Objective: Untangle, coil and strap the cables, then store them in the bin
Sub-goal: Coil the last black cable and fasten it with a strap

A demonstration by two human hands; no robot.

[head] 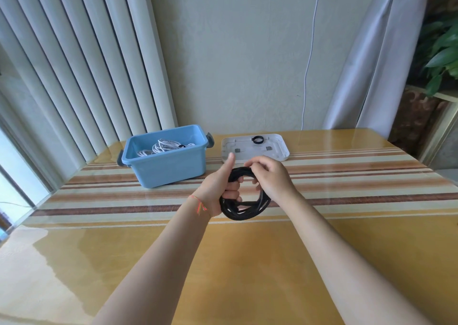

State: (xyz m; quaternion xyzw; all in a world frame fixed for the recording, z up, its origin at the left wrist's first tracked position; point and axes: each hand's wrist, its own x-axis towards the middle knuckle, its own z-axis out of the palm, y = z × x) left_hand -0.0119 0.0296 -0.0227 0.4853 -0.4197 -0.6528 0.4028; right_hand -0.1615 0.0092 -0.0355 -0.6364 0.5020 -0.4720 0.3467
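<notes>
Bin (168, 162) sits on the table (247, 262), far side, by the wall. Coiled cables (163, 147) lie in the bin. Lid (255, 148) lies flat just right of the bin, w/ a strap ring (257, 139) on it. Cable coil (244, 197) is in front of the bin & to its right, above the table, between my left hand (223, 188) & right hand (271, 175).

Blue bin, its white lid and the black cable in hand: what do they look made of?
Blue bin: likely moulded plastic, smooth with a soft sheen, grey clip handles.
White lid: probably the same plastic, with moulded ridges, matte.
Black cable: looks matte and slightly fuzzy, perhaps a braided fabric jacket; too blurred to be sure. The left hand and right hand grip its coil.
</notes>
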